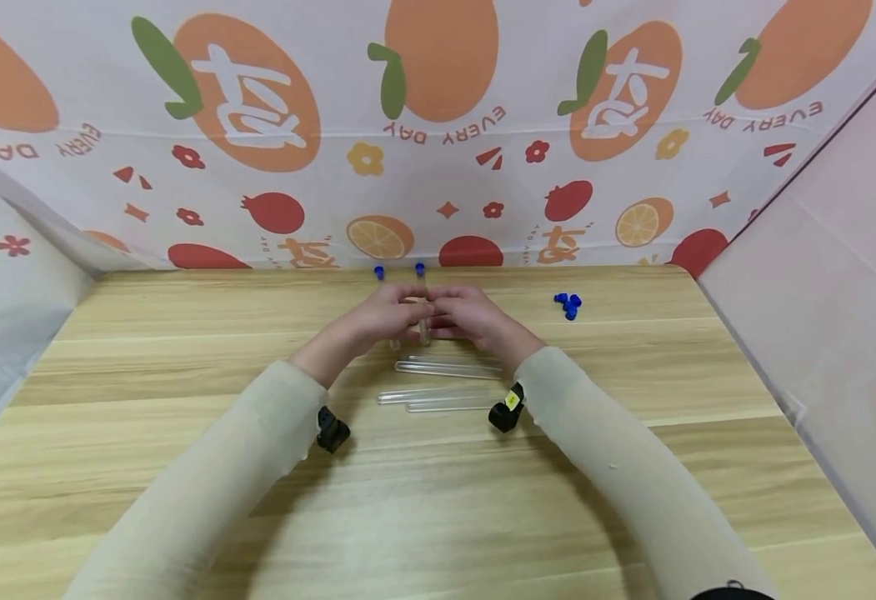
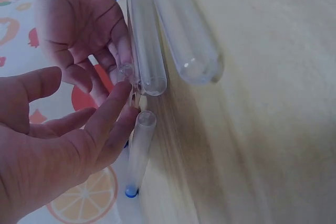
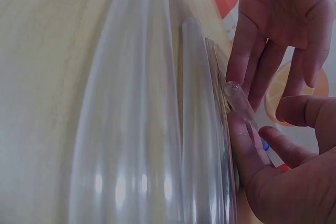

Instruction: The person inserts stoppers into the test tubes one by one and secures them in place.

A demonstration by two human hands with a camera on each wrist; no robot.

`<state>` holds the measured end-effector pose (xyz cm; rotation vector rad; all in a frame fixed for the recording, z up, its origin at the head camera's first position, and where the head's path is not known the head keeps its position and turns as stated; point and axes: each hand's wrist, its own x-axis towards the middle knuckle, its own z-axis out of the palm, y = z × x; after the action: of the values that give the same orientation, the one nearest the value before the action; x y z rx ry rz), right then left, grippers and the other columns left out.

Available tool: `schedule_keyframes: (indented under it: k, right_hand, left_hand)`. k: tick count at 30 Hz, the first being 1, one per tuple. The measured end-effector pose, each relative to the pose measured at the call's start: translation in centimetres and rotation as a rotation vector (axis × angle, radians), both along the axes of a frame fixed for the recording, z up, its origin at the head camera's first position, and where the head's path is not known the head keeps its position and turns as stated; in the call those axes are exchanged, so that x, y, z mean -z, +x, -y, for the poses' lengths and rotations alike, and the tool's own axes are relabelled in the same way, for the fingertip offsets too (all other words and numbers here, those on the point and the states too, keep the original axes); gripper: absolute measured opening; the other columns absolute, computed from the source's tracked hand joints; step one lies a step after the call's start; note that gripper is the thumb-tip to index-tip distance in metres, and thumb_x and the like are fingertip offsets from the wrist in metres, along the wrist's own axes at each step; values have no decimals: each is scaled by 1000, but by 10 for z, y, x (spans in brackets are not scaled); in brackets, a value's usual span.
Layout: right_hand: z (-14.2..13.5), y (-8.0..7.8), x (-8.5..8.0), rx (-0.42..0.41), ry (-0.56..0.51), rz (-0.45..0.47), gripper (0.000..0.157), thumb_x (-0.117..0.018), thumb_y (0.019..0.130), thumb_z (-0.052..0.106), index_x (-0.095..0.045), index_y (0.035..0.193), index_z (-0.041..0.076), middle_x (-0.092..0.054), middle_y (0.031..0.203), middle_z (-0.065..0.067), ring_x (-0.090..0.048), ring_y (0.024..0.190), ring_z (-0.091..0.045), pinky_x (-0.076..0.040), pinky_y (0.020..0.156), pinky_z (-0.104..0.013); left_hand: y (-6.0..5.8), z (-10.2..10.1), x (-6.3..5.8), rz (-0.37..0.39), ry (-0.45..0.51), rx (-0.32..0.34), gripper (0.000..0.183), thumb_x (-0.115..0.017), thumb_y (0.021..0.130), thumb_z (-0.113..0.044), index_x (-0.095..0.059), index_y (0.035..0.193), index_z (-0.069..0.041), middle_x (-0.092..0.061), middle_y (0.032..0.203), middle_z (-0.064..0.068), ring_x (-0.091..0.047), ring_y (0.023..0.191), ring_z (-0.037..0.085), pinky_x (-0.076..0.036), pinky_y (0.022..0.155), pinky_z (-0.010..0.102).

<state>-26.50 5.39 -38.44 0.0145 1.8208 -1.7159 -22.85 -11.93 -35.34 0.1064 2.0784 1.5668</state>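
Both hands meet near the back of the table around a clear test tube point(image 1: 423, 331) with a blue cap point(image 1: 419, 267). My left hand point(image 1: 387, 317) touches this tube with nearly straight fingers, its thumb lifted off in the left wrist view. Opposite it, my right hand point(image 1: 471, 318) has its lower fingers point(image 3: 242, 142) against the tube, its thumb apart from it. A second capped tube point(image 2: 140, 153) lies beside it, partly covered by the left hand in the head view. Nearer me, several clear tubes point(image 1: 448, 367) without visible caps lie sideways, partly behind the right wrist.
Several loose blue caps point(image 1: 570, 307) sit in a cluster at the back right. A fruit-printed cloth point(image 1: 438, 200) hangs along the rear edge of the wooden table point(image 1: 392, 508). White side cloths point(image 1: 813, 250) border the left and right.
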Motion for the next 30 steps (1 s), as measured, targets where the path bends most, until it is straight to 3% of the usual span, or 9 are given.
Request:
schedule_keyframes:
  k: [8, 15, 21, 30]
  right_hand:
    - [2, 2, 0, -6, 9, -4, 38, -51, 104, 14, -53, 142, 6, -65, 117, -12, -63, 104, -23, -56, 95, -37]
    - [1, 2, -2, -1, 45, -25, 38, -52, 104, 16, -54, 141, 8, -64, 117, -12, -62, 106, -25, -56, 95, -37]
    - [2, 3, -1, -1, 35, -19, 38, -52, 105, 15, -54, 141, 7, -64, 120, -12, -63, 107, -24, -56, 96, -37]
    - [-1, 3, 0, -14, 36, -28, 37, -53, 104, 17, -54, 140, 8, -64, 121, -12, -63, 108, -24, -55, 96, -38]
  left_hand:
    - [2, 3, -1, -15, -16, 20, 54, -49, 105, -19, -32, 152, 2, -45, 147, 22, -54, 122, 34, -49, 103, 49]
    - [4, 0, -2, -33, -41, 19, 51, -50, 105, -19, -37, 151, 0, -50, 143, 21, -60, 102, 30, -51, 99, 46]
    - [5, 1, -2, -26, -25, 15, 51, -50, 105, -18, -37, 151, 0, -47, 146, 21, -56, 117, 34, -49, 102, 48]
    - [8, 3, -1, -57, -35, 15, 55, -53, 104, -22, -35, 152, -3, -41, 151, 23, -53, 124, 36, -49, 103, 47]
